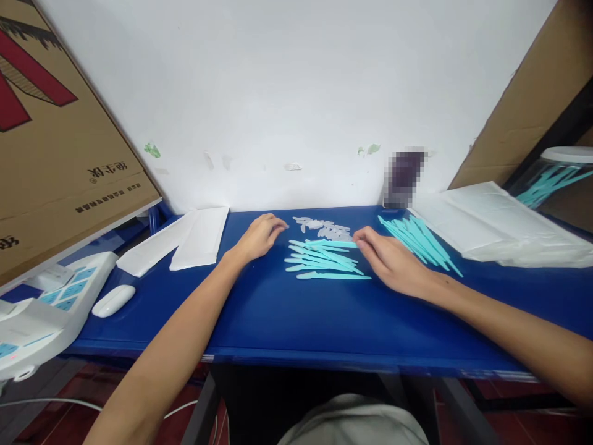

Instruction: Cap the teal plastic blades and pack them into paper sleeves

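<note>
My left hand (264,237) is closed in a pinch at the left of the small clear plastic caps (334,231), and a bit of one clear piece shows at its fingertips. On the other side, my right hand (386,256) pinches the end of a turquoise eyebrow razor (341,244), which lies at the top of the near pile. Several more turquoise razors (319,259) make up this pile on the blue table, between my hands. A second bundle of turquoise razors (424,244) lies beyond my right wrist.
White padded envelopes (199,238) lie at the left, near a white earbud case (113,301) and a power strip (65,309). White plastic packaging (500,225) and a lidded jar of razors (556,179) stand at the right. A phone-like pixelated object (403,179) leans on the wall.
</note>
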Motion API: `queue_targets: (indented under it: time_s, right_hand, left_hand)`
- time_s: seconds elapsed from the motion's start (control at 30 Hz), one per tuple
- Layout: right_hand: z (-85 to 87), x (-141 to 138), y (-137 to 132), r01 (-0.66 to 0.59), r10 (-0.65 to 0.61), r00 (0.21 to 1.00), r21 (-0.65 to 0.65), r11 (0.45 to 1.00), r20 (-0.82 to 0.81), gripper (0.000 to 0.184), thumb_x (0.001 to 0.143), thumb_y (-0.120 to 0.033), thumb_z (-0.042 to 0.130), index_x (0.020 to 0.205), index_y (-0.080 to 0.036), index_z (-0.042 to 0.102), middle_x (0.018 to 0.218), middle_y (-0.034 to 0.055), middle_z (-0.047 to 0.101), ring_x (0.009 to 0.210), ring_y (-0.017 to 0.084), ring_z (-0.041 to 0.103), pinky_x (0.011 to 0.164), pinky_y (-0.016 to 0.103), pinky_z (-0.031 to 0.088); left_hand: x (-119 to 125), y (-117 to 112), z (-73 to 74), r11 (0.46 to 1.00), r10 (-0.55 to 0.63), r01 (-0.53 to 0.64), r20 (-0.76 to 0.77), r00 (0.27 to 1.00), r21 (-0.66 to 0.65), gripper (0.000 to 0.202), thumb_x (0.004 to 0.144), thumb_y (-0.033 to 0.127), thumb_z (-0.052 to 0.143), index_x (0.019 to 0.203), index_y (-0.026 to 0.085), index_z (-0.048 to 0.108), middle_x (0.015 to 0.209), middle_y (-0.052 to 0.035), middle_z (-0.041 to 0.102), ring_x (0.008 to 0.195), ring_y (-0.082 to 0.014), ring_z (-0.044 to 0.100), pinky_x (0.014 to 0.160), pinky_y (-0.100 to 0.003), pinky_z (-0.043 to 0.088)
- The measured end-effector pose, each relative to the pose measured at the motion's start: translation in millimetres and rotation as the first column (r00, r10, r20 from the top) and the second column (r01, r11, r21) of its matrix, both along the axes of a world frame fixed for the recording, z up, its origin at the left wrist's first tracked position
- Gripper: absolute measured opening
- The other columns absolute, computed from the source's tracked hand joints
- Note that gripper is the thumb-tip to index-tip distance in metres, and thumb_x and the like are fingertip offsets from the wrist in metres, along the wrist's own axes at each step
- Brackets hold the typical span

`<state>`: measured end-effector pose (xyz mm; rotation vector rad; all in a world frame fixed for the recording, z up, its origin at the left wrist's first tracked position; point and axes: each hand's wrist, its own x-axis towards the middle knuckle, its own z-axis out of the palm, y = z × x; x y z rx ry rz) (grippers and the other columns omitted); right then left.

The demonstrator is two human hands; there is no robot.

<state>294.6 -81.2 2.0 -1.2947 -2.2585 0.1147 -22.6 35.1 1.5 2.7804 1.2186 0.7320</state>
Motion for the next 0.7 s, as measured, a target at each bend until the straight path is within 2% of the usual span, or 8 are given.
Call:
queue_targets:
  time_s: [0.07, 0.13, 0.2, 0.27, 0.5, 0.7]
  right_hand:
    - [0.5, 0, 0, 0.011, -0.011, 1.000, 0.006, 1.000, 0.009, 0.028, 0.106, -0.039, 0.031, 0.112, -0.021, 0.051, 0.071, 0.0008, 0.060, 0.059, 0.019, 0.055, 0.060, 0.031, 0.037]
    - [0.2, 0, 0, 0.013, -0.014, 1.000, 0.034, 0.999, 0.019, 0.030, 0.105, -0.040, 0.033, 0.112, -0.020, 0.055, 0.084, 0.0055, 0.068, 0.071, 0.021, 0.061, 0.065, 0.032, 0.040]
    - [-0.4, 0, 1, 0.021, -0.022, 0.999, 0.053, 0.998, 0.023, 0.031, 0.105, -0.039, 0.034, 0.112, -0.020, 0.057, 0.095, 0.0083, 0.071, 0.079, 0.023, 0.064, 0.070, 0.032, 0.042]
    - [-0.8, 0, 1, 0.041, -0.042, 0.999, 0.052, 0.998, 0.020, 0.032, 0.105, -0.039, 0.034, 0.113, -0.020, 0.058, 0.097, 0.0085, 0.071, 0.080, 0.023, 0.065, 0.070, 0.032, 0.041]
    - [4.3, 0, 0, 0.054, -0.052, 0.997, 0.037, 0.998, -0.062, 0.033, 0.104, -0.041, 0.036, 0.111, -0.019, 0.060, 0.080, 0.0044, 0.068, 0.067, 0.020, 0.060, 0.064, 0.031, 0.038]
    - [6.6, 0, -2, 0.069, -0.065, 0.994, 0.042, 0.997, -0.089, 0.032, 0.103, -0.040, 0.037, 0.106, -0.019, 0.061, 0.071, 0.0026, 0.064, 0.062, 0.019, 0.057, 0.061, 0.030, 0.036]
  left_hand:
    - [13, -13, 6.3, 0.995, -0.095, 0.091, 0.102, 0.990, 0.046, 0.034, 0.102, 0.034, 0.042, 0.112, 0.018, 0.071, 0.104, -0.0099, 0.071, 0.100, -0.0235, 0.063, 0.092, -0.038, 0.047]
    - [27, -26, 9.6, 0.985, -0.166, 0.155, 0.188, 0.968, 0.072, 0.033, 0.103, 0.035, 0.042, 0.112, 0.019, 0.070, 0.100, -0.0085, 0.071, 0.096, -0.0215, 0.063, 0.089, -0.036, 0.047]
    - [38, -35, 9.4, 0.978, -0.205, 0.191, 0.251, 0.946, 0.083, 0.033, 0.104, 0.034, 0.041, 0.113, 0.019, 0.069, 0.099, -0.0081, 0.070, 0.093, -0.0202, 0.063, 0.085, -0.034, 0.047]
    - [45, -41, 6.9, 0.976, -0.218, 0.198, 0.289, 0.932, 0.095, 0.033, 0.105, 0.032, 0.040, 0.114, 0.019, 0.068, 0.099, -0.0078, 0.070, 0.092, -0.0196, 0.062, 0.084, -0.034, 0.045]
    - [46, -44, 1.4, 0.978, -0.191, 0.163, 0.242, 0.951, 0.128, 0.034, 0.106, 0.033, 0.038, 0.115, 0.020, 0.067, 0.093, -0.0061, 0.069, 0.088, -0.0199, 0.058, 0.083, -0.035, 0.039]
    - [47, -44, -0.1, 0.975, -0.206, 0.179, 0.227, 0.952, 0.134, 0.035, 0.106, 0.033, 0.036, 0.117, 0.020, 0.067, 0.093, -0.0066, 0.068, 0.088, -0.0203, 0.056, 0.083, -0.035, 0.038]
